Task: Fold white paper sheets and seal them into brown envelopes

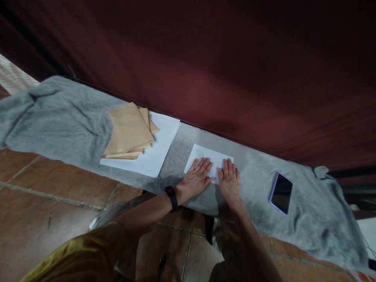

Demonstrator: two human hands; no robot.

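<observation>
From my distant seat, I see both palms down on a small white sheet (205, 152) just right of centre in the frame. The left hand (197, 177) lies with its fingers slightly apart; the right hand (229, 179) keeps its fingers close together, thumb out toward the left one. Neither grips anything.

For this pressing, I'd want one palm steady as an anchor while the other smooths outward with even, light weight; the grey cloth (176, 156) beneath looks soft, so leaning hard could dent or skew the paper. I'd also keep the fingertips back from the upper edge, so its line stays readable.

The sheet looks plain, matte and roughly rectangular, its upper edge straight and its lower part mostly covered by the hands. It is clearly smaller than the white paper (165, 149) under the brown envelopes (129, 131) at left; whether it is folded, I cannot tell.
</observation>
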